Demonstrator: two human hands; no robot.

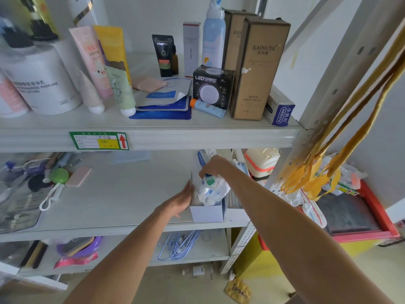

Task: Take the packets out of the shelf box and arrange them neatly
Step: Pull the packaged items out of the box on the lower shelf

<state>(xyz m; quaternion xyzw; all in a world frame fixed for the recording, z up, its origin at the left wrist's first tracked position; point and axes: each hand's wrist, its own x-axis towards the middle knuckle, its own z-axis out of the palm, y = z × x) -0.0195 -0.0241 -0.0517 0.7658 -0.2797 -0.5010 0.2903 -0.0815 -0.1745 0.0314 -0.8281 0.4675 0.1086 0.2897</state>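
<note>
A small white box [207, 212] stands on the middle shelf [114, 194], near its right end. Crumpled white packets with blue and green print [211, 188] bulge out of its open top. My left hand [182, 199] lies flat against the box's left side, fingers together. My right hand [213, 166] reaches in from the right above the box and pinches the top of the packets. How many packets sit deeper inside the box is hidden.
The upper shelf [153, 137] carries lotion bottles, tubes, an LED lamp box [212, 88] and tall brown cartons [257, 69]. Small toiletries [43, 178] lie at the middle shelf's left end. Yellow straps [328, 163] hang at the right, over a red crate [372, 216].
</note>
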